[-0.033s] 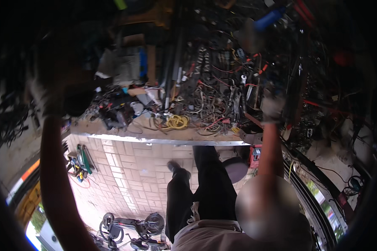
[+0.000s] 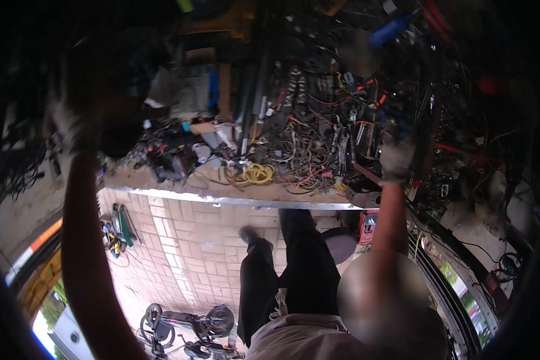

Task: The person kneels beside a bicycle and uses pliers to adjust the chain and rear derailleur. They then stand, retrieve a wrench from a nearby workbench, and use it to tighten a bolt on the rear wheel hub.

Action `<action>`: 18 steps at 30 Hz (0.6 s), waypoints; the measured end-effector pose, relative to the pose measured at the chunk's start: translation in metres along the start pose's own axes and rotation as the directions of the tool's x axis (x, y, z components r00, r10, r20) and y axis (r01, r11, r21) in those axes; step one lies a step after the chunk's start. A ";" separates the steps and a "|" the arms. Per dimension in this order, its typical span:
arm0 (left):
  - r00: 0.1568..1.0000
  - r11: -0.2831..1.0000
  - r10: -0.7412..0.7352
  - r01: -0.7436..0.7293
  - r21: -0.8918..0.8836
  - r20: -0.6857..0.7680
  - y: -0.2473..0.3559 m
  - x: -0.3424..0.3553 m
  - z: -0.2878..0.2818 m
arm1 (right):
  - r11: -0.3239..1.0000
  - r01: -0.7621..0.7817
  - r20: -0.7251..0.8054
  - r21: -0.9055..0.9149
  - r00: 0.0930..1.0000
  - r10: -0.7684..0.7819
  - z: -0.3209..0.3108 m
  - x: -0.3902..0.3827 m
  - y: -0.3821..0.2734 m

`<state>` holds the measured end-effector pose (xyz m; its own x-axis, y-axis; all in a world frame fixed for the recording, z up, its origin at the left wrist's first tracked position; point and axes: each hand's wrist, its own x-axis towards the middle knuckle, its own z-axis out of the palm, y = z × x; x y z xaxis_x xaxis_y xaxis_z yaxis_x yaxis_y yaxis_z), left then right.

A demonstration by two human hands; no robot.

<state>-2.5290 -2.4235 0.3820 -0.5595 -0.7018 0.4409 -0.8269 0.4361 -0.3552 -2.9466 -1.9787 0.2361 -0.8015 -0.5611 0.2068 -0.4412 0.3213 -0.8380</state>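
Note:
In a pale glove, my left hand (image 2: 81, 123) reaches into the shadow at the left of the cluttered surface. Its fingers are lost in the dark, next to a dark rounded shape (image 2: 119, 139). My right hand (image 2: 396, 157), also in a pale glove, is at the right part of the clutter, curled into a compact shape. What it grips is blurred and hidden; dark parts with a bluish patch lie just beyond it. A brown metal bracket (image 2: 365, 174) is close to its left. Between the hands lie tangled wires (image 2: 300, 147) and a yellow cable coil (image 2: 258, 174).
A bright metal edge (image 2: 222, 202) borders the cluttered surface. Wrenches (image 2: 340, 144), a blue cylinder (image 2: 390, 31) and a grey box-like piece (image 2: 189, 93) lie among the clutter. Below are brick paving (image 2: 192, 240), a red crate (image 2: 369, 227), a green tool (image 2: 122, 225) and a small two-wheeler (image 2: 189, 324).
The view has shifted slightly. My left hand shows a little farther right, and my right forearm has shifted slightly right too. No thing has visibly been picked up or put down.

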 end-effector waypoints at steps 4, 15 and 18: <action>0.972 0.819 -0.095 -0.046 -0.572 -0.214 0.046 -0.043 -0.049 | 0.955 -0.022 0.104 0.295 0.995 -0.009 -0.005 -0.002 -0.108; 0.650 -0.811 0.093 0.489 -0.321 0.754 0.095 -0.309 -0.187 | 0.768 -0.467 0.688 0.438 0.724 0.048 0.176 -0.229 -0.254; 0.765 -0.434 -0.035 0.569 -0.699 0.644 0.046 -0.358 -0.177 | 0.969 -0.183 0.640 0.165 0.768 0.036 0.193 -0.271 -0.310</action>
<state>-2.3769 -2.0527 0.3533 -0.3625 -0.9142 -0.1812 0.0006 -0.1947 0.9809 -2.5146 -2.0735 0.3423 -0.3729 -0.9073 -0.1944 -0.2143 0.2881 -0.9333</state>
